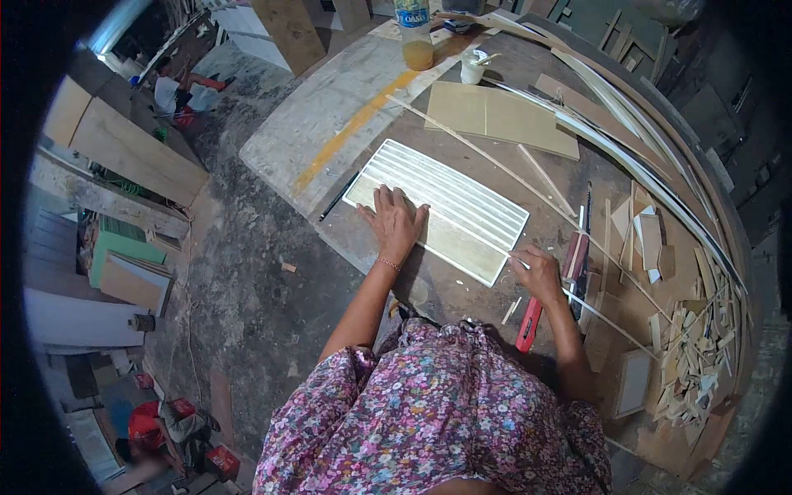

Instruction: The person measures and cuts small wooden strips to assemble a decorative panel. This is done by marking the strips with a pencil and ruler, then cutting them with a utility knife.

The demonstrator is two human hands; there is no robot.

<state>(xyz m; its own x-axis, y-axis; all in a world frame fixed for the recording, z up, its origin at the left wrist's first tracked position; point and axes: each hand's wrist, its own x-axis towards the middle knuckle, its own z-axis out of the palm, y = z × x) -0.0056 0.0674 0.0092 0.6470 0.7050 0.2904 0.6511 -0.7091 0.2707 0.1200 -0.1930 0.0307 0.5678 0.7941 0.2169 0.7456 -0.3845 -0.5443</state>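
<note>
My left hand [394, 221] lies flat, fingers spread, on the panel [437, 206]; my right hand [536, 271] pinches a strip [487, 165] at the panel's edge.

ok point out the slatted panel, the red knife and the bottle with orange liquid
slatted panel [462, 198], head view, on the white strips near its middle
red knife [529, 323], head view, on the red handle
bottle [415, 33], head view, on its body above the orange liquid

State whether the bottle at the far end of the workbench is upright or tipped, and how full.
Upright. The bottle stands on its base, orange liquid filling only its bottom part.
</note>
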